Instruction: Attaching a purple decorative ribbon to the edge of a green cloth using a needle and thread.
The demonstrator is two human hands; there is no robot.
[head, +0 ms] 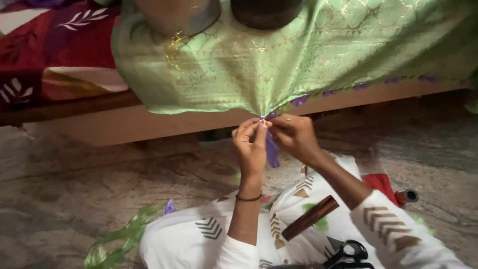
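Bedspread (55, 55): dark red with pale leaf print, at ten o'clock, on the bed beside the green cloth.
Green ribbon scraps (117, 241): loose on the floor at seven o'clock; could snag a knee or drag along with the lap.
Left hand (251, 149): closed in a pinch on the purple threads (272, 149), just left of centre.
Green cloth (279, 65): brocade draped off the bed edge from eleven to two o'clock, gathered to a point at the fingertips.
Right hand (295, 135): closed, pinching the same threads at the cloth's edge.
Risk: too hard a tug could slide the cloth off the bed, or pucker the border; slack pinch could let the threads slip loose.
Scissors (351, 254): black-handled, on the lap at five o'clock; could slip off with a shift of the legs.
Red spool (406, 196): on the floor at four o'clock, apt to roll.
Floor (74, 199): mottled grey-brown stone, dim indoor room.
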